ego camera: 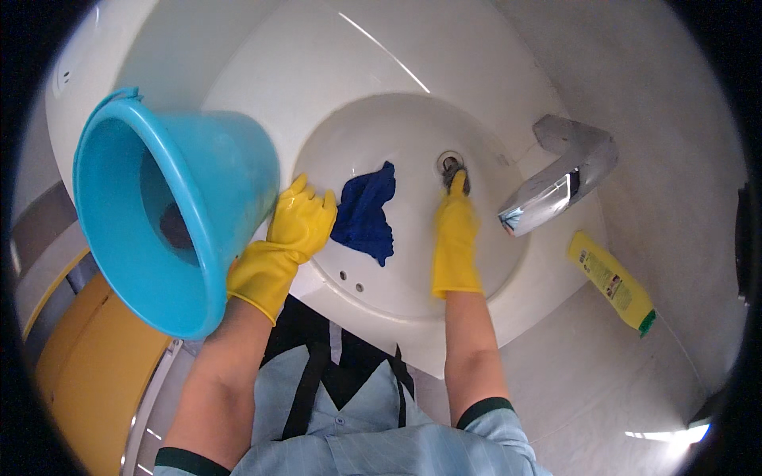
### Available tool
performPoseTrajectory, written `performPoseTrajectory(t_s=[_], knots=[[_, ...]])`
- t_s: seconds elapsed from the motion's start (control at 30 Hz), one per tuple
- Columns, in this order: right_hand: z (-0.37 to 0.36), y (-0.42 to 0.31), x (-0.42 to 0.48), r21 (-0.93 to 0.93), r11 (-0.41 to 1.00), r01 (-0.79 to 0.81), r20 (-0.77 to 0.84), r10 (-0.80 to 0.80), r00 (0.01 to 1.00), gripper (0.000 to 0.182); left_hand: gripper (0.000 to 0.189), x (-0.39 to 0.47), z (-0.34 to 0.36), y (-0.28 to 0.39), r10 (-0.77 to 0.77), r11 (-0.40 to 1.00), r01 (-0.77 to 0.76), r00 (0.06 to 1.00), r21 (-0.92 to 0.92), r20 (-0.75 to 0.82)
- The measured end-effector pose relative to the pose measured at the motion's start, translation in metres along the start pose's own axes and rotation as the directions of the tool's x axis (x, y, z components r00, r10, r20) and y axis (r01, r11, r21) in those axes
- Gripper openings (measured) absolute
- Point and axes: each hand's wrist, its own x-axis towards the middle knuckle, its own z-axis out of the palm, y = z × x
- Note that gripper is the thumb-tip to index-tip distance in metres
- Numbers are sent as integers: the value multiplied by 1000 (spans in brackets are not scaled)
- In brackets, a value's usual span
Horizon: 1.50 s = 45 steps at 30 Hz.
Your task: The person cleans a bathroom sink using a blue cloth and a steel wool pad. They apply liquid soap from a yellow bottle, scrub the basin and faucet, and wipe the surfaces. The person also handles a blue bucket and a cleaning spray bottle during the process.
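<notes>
My right hand (457, 238), in a yellow rubber glove, reaches into the white washbasin (411, 291). Its fingertips press a dark grey scouring pad (463, 181) beside the drain (450, 159). On the basin's left rim rests my left hand (302, 217), gloved alike, with bent fingers next to a dark blue cloth (366, 211) lying in the bowl; whether they grip its edge I cannot tell. A turquoise plastic bucket (244, 154) stands against that wrist, with something dark at its bottom.
A chrome faucet (562, 181) leans over the basin from the right. Beyond it, a yellow bottle with a green cap (613, 279) lies by the wall. At lower left is an orange-yellow panel (95, 363) with a metal edge.
</notes>
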Motion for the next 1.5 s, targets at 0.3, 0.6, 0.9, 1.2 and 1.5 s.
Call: performPoseTrajectory(t_s=[0.3,0.6,0.9,1.2,1.5], knots=[[57,41,7,97,991,89,-92,-80,993,64,22,2,15,-2,64,998,-64,996,5,-65],[0,16,10,34,998,53,14,-53,998,62,19,6,5,0,30,999,-30,999,-16,-41],[25,38,2,11,1000,15,34,-16,999,60,25,13,7,4,69,997,-72,995,-39,-65],[-32,7,3,43,999,-2,56,-1,998,63,29,2,5,2,44,998,-45,999,-39,-29],[-45,26,-67,863,473,-175,73,226,972,57,30,-4,13,0,33,998,-36,997,-50,-63]])
